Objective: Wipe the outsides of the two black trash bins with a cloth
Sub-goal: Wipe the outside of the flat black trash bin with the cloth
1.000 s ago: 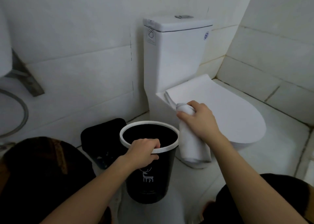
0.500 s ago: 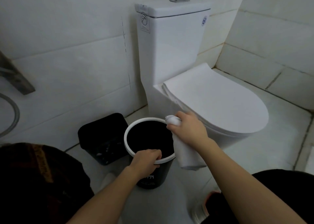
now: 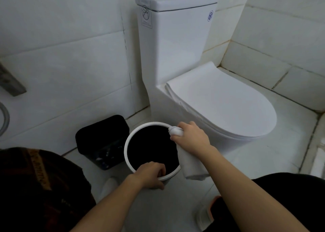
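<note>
Left hand (image 3: 150, 174): we are gripping the near rim of the round bin (image 3: 128, 142), fingers curled inside.
Right hand (image 3: 192, 137): we are clutching the white cloth (image 3: 190, 166) at the far right rim, its tail hanging down the bin's outside.
Second bin (image 3: 101, 136): standing just left, by the wall.
Toilet (image 3: 219, 105): sitting just behind, lid down.

Single head-worn wide-angle view, looking forward and steeply down from above, close in. Round bin (image 3: 151, 149) sits centre-near, seen almost straight into its mouth; toilet (image 3: 193, 73) far right, tiled wall (image 3: 61, 47) far left. Both forearms enter from the near edge.
</note>
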